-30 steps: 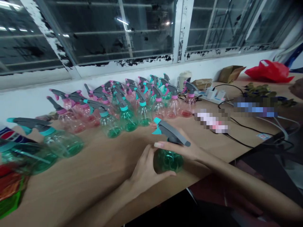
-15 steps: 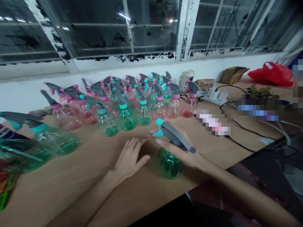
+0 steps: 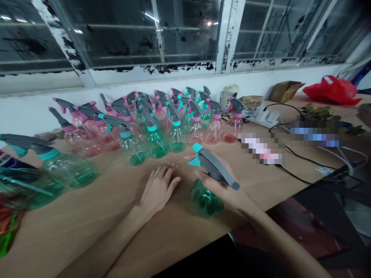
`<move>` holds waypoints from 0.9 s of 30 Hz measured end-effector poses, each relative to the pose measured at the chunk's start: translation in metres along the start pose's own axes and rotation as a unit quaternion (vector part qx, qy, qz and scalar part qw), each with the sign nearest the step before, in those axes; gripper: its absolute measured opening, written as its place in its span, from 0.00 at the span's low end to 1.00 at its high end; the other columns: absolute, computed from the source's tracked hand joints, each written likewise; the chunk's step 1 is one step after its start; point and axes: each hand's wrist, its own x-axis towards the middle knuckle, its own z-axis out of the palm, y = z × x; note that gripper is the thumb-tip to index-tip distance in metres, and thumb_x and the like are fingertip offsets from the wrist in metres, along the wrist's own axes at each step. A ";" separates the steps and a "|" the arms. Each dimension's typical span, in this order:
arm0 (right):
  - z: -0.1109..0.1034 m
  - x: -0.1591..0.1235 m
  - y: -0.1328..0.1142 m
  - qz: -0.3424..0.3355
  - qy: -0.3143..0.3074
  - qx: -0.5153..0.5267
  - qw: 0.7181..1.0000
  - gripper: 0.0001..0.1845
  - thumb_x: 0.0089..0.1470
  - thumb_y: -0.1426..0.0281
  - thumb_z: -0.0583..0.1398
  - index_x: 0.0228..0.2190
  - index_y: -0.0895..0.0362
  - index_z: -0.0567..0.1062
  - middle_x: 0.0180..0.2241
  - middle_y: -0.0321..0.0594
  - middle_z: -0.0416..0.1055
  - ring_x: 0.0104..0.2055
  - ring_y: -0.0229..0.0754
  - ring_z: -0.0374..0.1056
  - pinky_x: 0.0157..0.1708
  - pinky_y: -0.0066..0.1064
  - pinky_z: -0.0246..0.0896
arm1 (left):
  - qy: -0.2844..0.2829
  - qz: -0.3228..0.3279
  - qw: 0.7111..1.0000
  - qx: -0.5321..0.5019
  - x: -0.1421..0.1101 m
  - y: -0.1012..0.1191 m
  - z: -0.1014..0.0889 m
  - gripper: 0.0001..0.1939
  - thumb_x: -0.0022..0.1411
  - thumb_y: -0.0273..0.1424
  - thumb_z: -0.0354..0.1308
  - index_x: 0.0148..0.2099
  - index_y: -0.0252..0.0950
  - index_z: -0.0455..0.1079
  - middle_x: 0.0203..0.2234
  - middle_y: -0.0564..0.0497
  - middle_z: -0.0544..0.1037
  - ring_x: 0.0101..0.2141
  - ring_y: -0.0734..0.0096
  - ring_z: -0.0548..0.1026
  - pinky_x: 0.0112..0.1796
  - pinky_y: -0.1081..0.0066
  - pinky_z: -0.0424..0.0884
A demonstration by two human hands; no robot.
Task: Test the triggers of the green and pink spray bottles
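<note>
My right hand (image 3: 228, 191) grips a green spray bottle (image 3: 206, 200) by its neck, under the grey trigger head (image 3: 216, 169) with a teal nozzle. The bottle is tilted slightly and sits near the front edge of the wooden table (image 3: 95, 216). My left hand (image 3: 158, 189) lies flat on the table just left of the bottle, fingers spread, holding nothing and not touching it.
A crowd of several pink and green spray bottles (image 3: 156, 119) stands along the wall behind. Two larger green bottles (image 3: 66, 168) stand at the left. A power strip (image 3: 261, 116), black cables (image 3: 292, 152), a cardboard box (image 3: 285, 90) and a red bag (image 3: 333, 88) lie to the right.
My left hand let go of the bottle's body and moved left to rest flat on the table. My right hand kept its grip and tilted the bottle a little.
</note>
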 end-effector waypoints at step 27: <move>0.004 0.003 -0.003 0.010 0.041 0.004 0.999 0.14 0.52 0.63 0.61 0.43 0.49 0.73 0.36 0.37 0.74 0.32 0.43 0.70 0.34 0.37 0.68 | -0.021 0.058 0.997 -0.044 -0.001 0.006 -0.005 0.24 0.71 0.40 0.35 0.45 0.33 0.69 0.41 0.43 0.75 0.42 0.57 0.70 0.42 0.57 0.65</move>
